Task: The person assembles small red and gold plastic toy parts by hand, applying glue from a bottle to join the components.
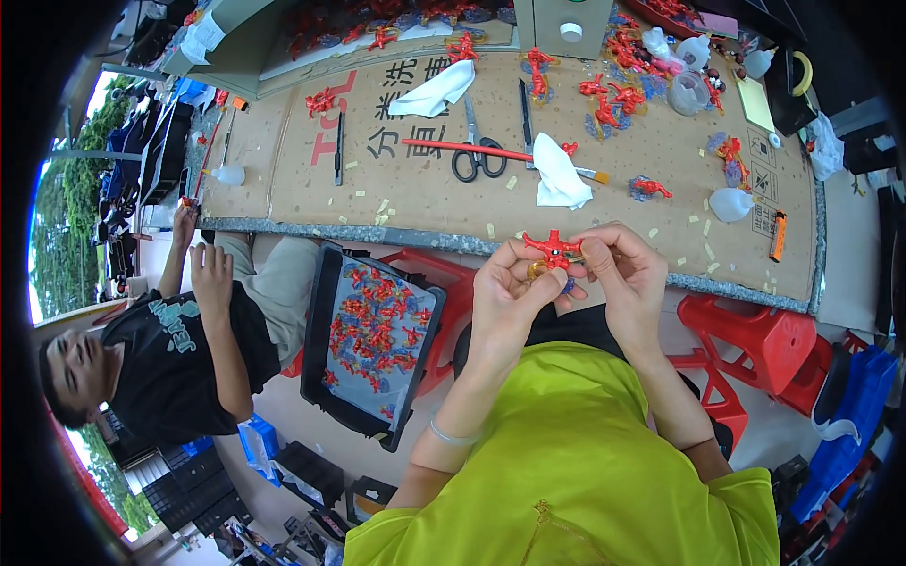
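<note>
Just past the table's near edge, I hold up a small red toy figurine (553, 247) with see-through yellow and purple parts below it. My left hand (514, 288) is closed around its left side and underside, thumb in front. At its right side, the thumb and forefinger of my right hand (623, 269) are pinched together. Whether they grip the figurine's arm or a tiny piece beside it, I cannot tell. Beyond my hands lie a white cloth (559, 174), a brush with a red handle (472, 148) and black-handled scissors (478, 160).
More figurines (613, 102) lie across the cardboard-covered table (293, 189), with several scattered yellowish scraps. A squeeze bottle (730, 205) and an orange cutter (778, 236) are at the right. A black tray (326, 283) of figurines stands left, beside a seated person (179, 349). Red stools (746, 340) stand right.
</note>
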The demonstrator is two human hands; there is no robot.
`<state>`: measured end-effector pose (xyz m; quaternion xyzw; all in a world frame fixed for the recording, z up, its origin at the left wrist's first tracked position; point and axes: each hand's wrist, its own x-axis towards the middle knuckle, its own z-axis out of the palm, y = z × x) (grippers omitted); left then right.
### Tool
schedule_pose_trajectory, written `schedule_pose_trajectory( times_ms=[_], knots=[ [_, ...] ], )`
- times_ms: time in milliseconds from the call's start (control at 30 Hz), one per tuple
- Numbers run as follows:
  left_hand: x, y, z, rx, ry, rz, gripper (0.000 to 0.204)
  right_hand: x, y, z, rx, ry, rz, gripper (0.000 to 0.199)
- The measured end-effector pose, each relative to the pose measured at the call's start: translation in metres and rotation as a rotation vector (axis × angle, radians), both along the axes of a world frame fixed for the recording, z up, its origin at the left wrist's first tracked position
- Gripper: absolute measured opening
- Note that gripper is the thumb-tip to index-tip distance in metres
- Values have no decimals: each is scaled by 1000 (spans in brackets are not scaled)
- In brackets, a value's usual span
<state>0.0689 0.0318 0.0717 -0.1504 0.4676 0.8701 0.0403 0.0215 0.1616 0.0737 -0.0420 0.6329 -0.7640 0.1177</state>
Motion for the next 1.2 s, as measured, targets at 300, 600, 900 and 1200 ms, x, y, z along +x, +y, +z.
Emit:
schedule_pose_trajectory(
  times_ms=[300,600,900,1200],
  knots=[
    [-1,-6,-8,247,13,-63,38,0,6,-8,59,62,2,11],
    [-5,-3,-8,198,26,-122,34,-4,13,-17,40,24,-26,12],
    [-2,-3,-12,269,55,-135,31,-6,15,-17,20,60,-31,14],
    [1,0,-14,196,124,-191,37,-10,22,-20,66,182,-29,12]
  ],
)
